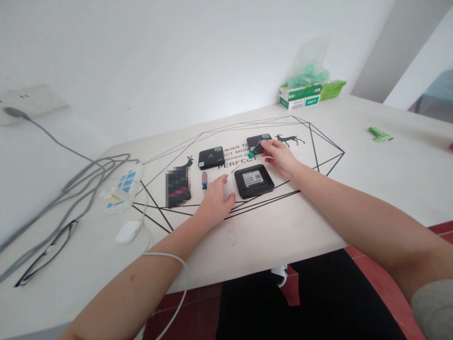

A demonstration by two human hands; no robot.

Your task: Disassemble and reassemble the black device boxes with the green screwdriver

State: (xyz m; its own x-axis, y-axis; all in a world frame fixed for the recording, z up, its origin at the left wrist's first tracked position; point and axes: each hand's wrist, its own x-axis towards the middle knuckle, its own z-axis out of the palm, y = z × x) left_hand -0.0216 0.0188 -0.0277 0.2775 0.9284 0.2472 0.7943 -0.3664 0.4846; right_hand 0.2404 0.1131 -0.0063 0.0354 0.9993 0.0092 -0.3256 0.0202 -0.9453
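Note:
My right hand [279, 157] grips a green-and-black screwdriver [253, 153] by its handle, the thin shaft slanting down to the left. Below that shaft lies a black square device [254, 181], its white label facing up. My left hand [216, 196] rests on the table just left of this device, fingers apart and holding nothing. Beside its fingers is a second screwdriver [204, 180] with a clear reddish and blue handle, its lower end partly hidden by the hand. Two more black devices lie farther back, one at the left [211, 157] and one [258, 141] partly behind my right hand.
A blurred-out phone-like object [178, 187] lies left of my hand. Farther left are a white earbud case [128, 232], a power strip [123, 189], cables and glasses [47, 255]. Green-and-white boxes [300, 96] with a plastic bag stand by the wall; a green wrapper [380, 134] lies right.

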